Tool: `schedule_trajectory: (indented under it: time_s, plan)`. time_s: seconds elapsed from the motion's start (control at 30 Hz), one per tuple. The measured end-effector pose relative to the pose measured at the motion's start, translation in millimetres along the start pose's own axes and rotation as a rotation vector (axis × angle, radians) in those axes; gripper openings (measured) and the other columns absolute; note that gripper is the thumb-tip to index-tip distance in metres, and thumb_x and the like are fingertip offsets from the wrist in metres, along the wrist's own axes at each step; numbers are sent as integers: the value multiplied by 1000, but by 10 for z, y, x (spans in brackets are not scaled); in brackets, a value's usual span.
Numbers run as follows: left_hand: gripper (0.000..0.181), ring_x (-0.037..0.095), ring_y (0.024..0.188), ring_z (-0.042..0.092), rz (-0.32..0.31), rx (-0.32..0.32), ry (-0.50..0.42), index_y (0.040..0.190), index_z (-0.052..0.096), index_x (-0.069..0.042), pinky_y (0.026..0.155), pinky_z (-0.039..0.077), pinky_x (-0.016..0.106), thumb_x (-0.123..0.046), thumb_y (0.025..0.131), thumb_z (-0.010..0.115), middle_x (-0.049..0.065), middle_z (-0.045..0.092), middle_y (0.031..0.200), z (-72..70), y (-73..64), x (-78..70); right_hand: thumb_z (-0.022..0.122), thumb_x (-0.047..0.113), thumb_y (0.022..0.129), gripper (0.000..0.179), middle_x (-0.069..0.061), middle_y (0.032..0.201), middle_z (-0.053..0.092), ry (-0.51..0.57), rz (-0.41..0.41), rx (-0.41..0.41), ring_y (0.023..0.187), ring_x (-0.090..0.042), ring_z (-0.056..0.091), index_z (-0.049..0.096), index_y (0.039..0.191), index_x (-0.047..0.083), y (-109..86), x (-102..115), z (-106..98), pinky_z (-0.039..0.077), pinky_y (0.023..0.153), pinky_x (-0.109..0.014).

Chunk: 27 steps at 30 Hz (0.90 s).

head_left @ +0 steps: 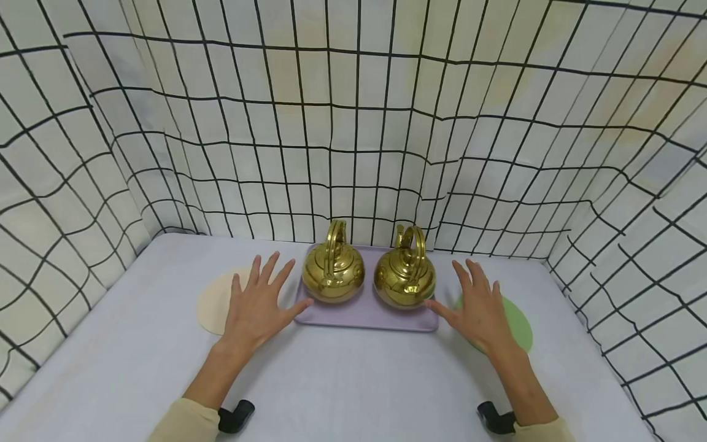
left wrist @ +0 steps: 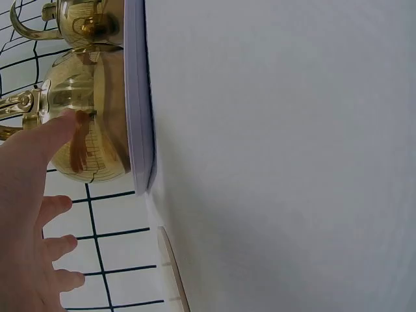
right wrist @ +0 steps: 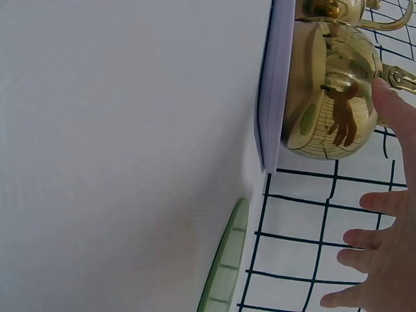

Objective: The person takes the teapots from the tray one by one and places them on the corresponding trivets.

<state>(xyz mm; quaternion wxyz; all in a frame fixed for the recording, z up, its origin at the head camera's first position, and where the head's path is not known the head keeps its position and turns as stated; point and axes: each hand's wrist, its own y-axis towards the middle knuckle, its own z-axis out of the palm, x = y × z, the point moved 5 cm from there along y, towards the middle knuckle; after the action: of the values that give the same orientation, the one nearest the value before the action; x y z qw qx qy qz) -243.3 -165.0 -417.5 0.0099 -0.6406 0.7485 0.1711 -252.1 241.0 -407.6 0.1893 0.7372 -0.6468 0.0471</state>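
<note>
Two shiny brass teapots stand upright on a lilac tray [head_left: 367, 320] at the back of the table. Nearest the left teapot [head_left: 334, 276] is my left hand [head_left: 256, 307], its fingers spread and holding nothing. My right hand [head_left: 480, 310] hovers beside the right teapot [head_left: 405, 282], fingers likewise spread. Its thumb reaches close to that teapot's side; whether they touch I cannot tell. In the left wrist view, the left thumb [left wrist: 62, 130] overlaps the left teapot [left wrist: 71, 81]. A similar overlap shows in the right wrist view, with the right thumb [right wrist: 390, 107] and the right teapot [right wrist: 344, 65].
Partly behind my left hand lies a cream round mat [head_left: 212, 304]. A green round mat [head_left: 519, 325] is partly under my right hand and forearm. White walls with a black grid [head_left: 353, 123] enclose the back and sides of the white table [head_left: 364, 387].
</note>
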Motion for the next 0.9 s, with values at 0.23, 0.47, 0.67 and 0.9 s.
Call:
schedule_trajectory:
  time_s: [0.23, 0.47, 0.67, 0.9]
  plan:
    - [83, 43, 158, 29, 15, -11, -39, 158, 46, -18, 120, 28, 74, -69, 94, 60, 13, 36, 169, 14, 6, -50, 68, 71, 89, 100, -27, 167, 30, 76, -3, -13, 150, -53, 35, 38, 159, 5, -6, 0, -31, 32, 118, -73]
    - [71, 40, 143, 51, 33, -74, -83, 148, 57, -11, 111, 44, 66, -60, 96, 64, 16, 56, 154, -1, 7, -76, 68, 60, 95, 85, -21, 167, 31, 234, 0, -14, 151, -49, 36, 41, 157, 8, -18, 23, -37, 40, 114, -69]
    - [61, 40, 130, 63, 43, -125, -126, 137, 66, -9, 99, 54, 60, -54, 95, 69, 16, 66, 141, -12, -1, -90, 65, 51, 100, 70, -18, 162, 40, 333, 12, -36, 152, -42, 38, 46, 153, 10, 4, 70, -69, 37, 120, -65]
    - [55, 39, 126, 65, 35, -110, -171, 129, 71, -12, 97, 56, 59, -54, 93, 72, 13, 70, 136, -2, 1, -98, 68, 40, 101, 57, -14, 150, 54, 439, -11, -115, 142, -38, 50, 54, 145, 8, 25, 109, -133, 43, 116, -58]
